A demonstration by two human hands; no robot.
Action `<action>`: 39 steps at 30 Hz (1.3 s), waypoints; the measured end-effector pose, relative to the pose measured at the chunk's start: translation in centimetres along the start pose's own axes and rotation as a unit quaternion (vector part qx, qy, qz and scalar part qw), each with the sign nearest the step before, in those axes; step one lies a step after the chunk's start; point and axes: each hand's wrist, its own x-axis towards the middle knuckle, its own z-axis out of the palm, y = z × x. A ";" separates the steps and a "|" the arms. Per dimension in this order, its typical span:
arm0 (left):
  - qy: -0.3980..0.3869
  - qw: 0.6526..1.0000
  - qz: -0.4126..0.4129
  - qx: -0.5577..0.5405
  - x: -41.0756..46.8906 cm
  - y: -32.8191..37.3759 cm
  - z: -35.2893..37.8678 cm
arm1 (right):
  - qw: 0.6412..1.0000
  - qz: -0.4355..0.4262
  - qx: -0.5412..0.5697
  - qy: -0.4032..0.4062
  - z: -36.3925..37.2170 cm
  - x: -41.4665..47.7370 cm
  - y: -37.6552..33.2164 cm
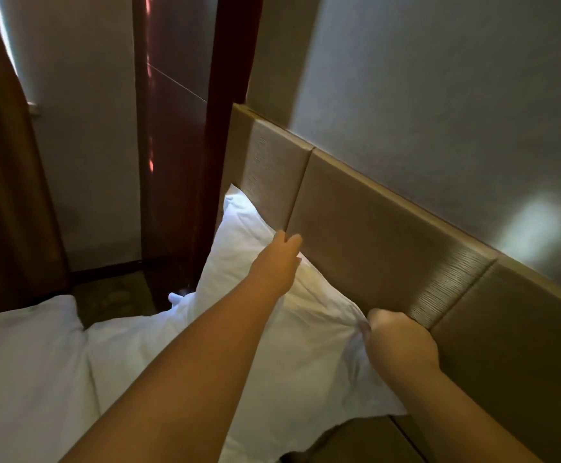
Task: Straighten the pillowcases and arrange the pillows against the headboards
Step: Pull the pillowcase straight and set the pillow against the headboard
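A white pillow (235,262) in its pillowcase leans against the tan padded headboard (372,235). My left hand (277,262) reaches over the pillow's top edge next to the headboard; its fingertips lie behind the fabric, so its hold is unclear. My right hand (399,339) grips a bunched fold of the pillowcase at the pillow's near top corner, right against the headboard. The pillow's lower part is hidden behind my forearms.
White bedding (28,372) covers the mattress at lower left. A dark red wooden panel (172,145) stands past the headboard's end, with a brown curtain (1,195) at far left. Patterned carpet (115,295) shows between them. A grey wall rises above the headboard.
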 end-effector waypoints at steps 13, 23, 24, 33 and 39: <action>-0.155 0.955 0.117 0.226 -3.8 1.5 0.7 | 0.999 -0.043 -0.003 -0.033 -0.7 -1.0 -0.4; 0.008 0.994 0.035 0.103 -2.5 3.6 -0.1 | 1.000 0.023 -0.016 -0.008 -2.1 -2.5 -0.3; 0.000 0.997 0.034 0.064 -3.1 4.1 0.5 | 0.999 0.028 -0.022 -0.008 -2.0 -3.0 -0.1; -0.030 0.996 0.064 -0.058 -10.8 10.1 1.0 | 0.997 0.049 0.059 0.014 -2.5 -6.4 2.0; -0.102 0.993 0.045 -0.025 -19.2 13.4 -0.8 | 0.986 0.062 0.149 -0.048 -1.7 -13.1 2.6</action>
